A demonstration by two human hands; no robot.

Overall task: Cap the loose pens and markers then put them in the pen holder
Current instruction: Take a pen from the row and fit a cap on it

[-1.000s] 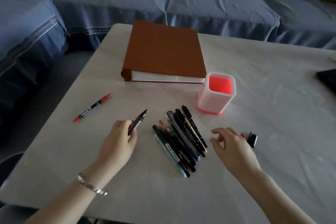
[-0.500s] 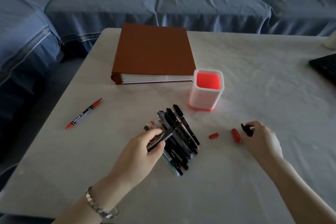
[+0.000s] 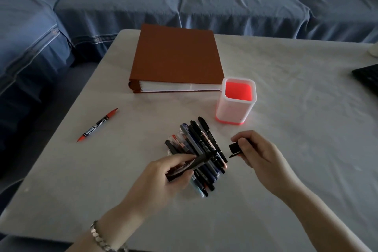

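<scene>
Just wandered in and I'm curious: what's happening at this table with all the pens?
A person is capping pens. The left hand holds a black marker above the pile of pens, while the right hand pinches a black cap near its tip, not yet on. The pen holder shows no pens inside. A red pen lies apart.

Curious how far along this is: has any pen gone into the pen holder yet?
No, the pen holder shows only its red inside, and the pens lie piled on the table in front of it.
</scene>
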